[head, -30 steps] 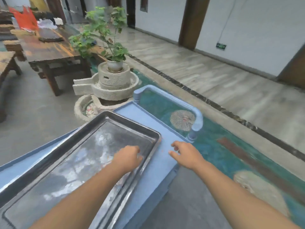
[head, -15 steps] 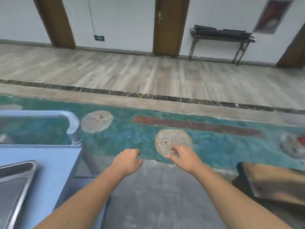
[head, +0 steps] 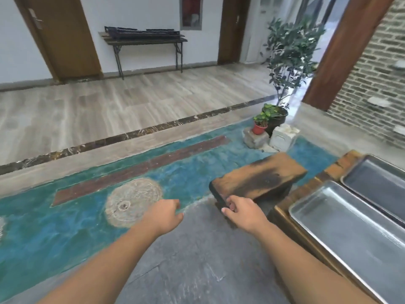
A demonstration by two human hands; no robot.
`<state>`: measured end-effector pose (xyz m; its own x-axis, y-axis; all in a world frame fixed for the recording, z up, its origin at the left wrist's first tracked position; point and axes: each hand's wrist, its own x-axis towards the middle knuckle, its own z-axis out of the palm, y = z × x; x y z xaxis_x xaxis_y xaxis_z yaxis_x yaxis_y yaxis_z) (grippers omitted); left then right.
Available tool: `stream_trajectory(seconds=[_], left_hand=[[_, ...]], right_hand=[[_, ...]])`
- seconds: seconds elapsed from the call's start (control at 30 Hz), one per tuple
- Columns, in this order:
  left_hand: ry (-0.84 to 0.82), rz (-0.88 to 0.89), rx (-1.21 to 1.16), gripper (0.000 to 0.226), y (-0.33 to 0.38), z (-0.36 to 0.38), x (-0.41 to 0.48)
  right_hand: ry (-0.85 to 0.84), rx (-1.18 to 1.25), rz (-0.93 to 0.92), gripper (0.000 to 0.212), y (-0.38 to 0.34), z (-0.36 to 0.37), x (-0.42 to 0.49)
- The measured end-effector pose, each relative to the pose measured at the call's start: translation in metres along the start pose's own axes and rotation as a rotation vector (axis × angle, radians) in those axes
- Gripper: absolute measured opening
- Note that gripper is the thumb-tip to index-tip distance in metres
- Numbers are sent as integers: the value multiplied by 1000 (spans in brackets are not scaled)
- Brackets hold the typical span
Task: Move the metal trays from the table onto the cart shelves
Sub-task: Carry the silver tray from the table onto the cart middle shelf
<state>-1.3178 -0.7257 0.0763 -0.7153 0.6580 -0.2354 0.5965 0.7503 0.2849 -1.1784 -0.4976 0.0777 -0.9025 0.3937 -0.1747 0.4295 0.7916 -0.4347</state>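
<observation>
— So where are the trays?

— Two lie on the wooden table [head: 306, 189] at the right edge. The near tray [head: 355, 233] sits lengthwise along the table's near part; the far tray [head: 379, 183] is just beyond it, their long rims close side by side. Both look bare inside.

— And the hands?

— Both are out in front, over the grey floor [head: 192, 260], holding nothing. The left hand [head: 163, 216] has its fingers curled loosely inward. The right hand [head: 244, 212] is also half curled, hanging near the wooden bench [head: 258, 178], left of the table and clear of the trays.

— Anything else nearby?

— A teal pool [head: 65, 227] runs across the left, with potted plants [head: 271, 115] at its far right end.
</observation>
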Motion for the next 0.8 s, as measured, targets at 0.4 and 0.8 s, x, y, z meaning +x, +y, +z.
stream_trajectory(seconds=[0.4,0.8], left_hand=[[-140,480,146,30,203,34,91],[-312,810,155,37,337,91,165]], right_hand=[[223,132,483,24,172,-46,-109],[362,274,944,48,252,-53,-172]])
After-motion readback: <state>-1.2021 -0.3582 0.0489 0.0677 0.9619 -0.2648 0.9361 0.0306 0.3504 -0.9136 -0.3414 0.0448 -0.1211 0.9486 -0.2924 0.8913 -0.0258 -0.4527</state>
